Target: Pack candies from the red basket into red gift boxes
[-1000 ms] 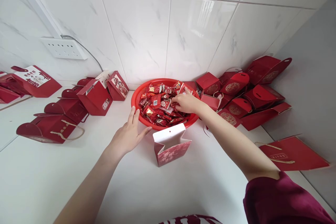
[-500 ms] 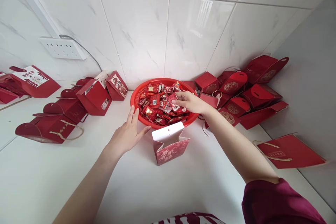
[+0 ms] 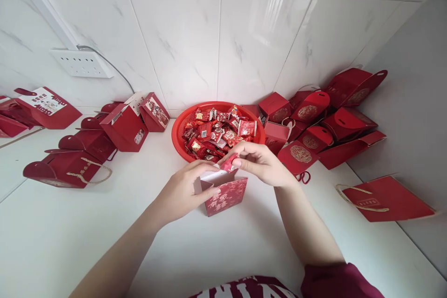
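Note:
A red patterned paper gift box [image 3: 227,196] stands upright on the white counter with its top open. My left hand [image 3: 186,191] grips this box, thumb on its front and fingers at the back flap. Between the thumb and fingers of my right hand [image 3: 261,164] is a red wrapped candy [image 3: 229,163], held just over the box's mouth. Behind the box sits a red plastic basket [image 3: 179,142] heaped with wrapped candies [image 3: 213,134]. The inside of the box is mostly hidden.
Several red gift boxes stand at the left, one with a rope handle [image 3: 73,171]. More red boxes [image 3: 303,151] are piled at the right, and a red bag [image 3: 387,199] leans against the grey side panel. A power socket [image 3: 82,63] is on the tiled wall.
My right hand has come from the basket toward me with a candy, over the box. My left hand has moved from the basket's rim onto the box.

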A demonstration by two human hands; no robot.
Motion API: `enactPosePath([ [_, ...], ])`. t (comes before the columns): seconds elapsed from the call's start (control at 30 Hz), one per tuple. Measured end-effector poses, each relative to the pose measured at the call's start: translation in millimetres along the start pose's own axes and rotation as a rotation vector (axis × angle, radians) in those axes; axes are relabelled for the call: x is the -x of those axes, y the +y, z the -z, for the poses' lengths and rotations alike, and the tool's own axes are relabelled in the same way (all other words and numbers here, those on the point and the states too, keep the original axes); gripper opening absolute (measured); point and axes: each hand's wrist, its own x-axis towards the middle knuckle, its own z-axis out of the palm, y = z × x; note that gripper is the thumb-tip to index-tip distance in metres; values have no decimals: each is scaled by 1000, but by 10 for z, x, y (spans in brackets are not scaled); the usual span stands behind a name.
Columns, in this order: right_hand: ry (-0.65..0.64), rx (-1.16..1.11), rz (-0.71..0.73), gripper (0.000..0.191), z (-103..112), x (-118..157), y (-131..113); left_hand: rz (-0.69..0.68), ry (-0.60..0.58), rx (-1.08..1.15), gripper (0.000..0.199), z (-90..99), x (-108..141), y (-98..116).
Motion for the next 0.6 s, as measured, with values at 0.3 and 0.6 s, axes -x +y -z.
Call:
enactPosePath([
  [0.3,-20,477,-4,20,20,90,-105,9,-175,44,55,20,-41,-40],
  [0.6,242,646,-83,19,290,96,-44,15,-304,-14,72,44,-79,-166],
])
